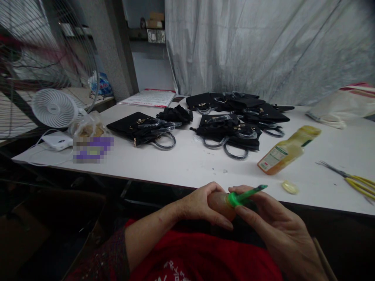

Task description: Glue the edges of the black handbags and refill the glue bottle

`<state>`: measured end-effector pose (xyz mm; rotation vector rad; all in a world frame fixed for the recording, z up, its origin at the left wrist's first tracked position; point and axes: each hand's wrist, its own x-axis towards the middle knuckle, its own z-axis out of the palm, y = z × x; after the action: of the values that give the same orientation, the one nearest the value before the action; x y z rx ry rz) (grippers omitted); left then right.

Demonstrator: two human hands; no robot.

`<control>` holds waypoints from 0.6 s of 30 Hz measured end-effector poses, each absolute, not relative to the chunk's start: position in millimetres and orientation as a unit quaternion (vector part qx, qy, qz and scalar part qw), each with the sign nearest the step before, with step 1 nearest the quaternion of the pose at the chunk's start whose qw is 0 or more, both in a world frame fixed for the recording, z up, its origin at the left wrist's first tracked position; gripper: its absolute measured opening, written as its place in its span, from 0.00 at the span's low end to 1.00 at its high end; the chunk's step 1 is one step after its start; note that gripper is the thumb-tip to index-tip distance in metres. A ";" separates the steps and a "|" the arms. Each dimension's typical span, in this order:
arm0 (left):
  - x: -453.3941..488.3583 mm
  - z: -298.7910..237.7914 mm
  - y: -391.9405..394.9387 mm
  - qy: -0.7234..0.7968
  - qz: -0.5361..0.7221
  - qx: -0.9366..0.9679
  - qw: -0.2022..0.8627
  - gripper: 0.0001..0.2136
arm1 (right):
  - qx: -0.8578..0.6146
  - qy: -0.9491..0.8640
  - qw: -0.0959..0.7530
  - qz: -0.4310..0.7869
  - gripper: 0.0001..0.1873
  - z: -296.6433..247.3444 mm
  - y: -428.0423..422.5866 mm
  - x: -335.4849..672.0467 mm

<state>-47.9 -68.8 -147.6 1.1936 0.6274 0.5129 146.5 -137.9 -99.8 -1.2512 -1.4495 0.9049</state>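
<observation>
My left hand (pixel 209 207) is wrapped around a small squeeze bottle (pixel 219 201) with orange-tinted contents, held above my lap at the table's front edge. The bottle points to the right and has a green nozzle cap (pixel 234 199) with a long, dark-tipped spout. My right hand (pixel 272 222) closes its thumb and fingers about the collar of that cap. Beyond my right hand a larger yellowish bottle (pixel 277 156) with a label rests tilted on the table. A small translucent yellow cap (pixel 290 187) lies in front of it.
Several black handbags (pixel 228 130) with plastic-wrapped handles lie across the white table (pixel 181 168). Yellow-handled scissors (pixel 356 181) are at the right. A white fan (pixel 55 107), a plastic bag (pixel 89 127) and a white device (pixel 57 140) occupy the left end. Cloth (pixel 342 105) lies at the far right.
</observation>
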 end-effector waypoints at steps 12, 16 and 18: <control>-47.3 -148.9 -68.7 0.281 0.246 0.569 0.733 0.37 | -0.556 -0.656 0.436 0.266 0.15 -90.4 -140.7 151.2; -47.8 -148.9 -67.0 0.279 0.257 0.582 0.719 0.37 | -0.543 -0.678 0.438 0.233 0.13 -82.1 -139.4 148.6; -48.2 -148.0 -66.9 0.277 0.256 0.582 0.720 0.37 | -0.530 -0.693 0.431 0.230 0.13 -76.7 -137.5 147.3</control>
<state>-48.2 -66.9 -148.0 1.2868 0.6125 0.5653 147.3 -137.5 -76.7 -1.3227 -1.7274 0.5740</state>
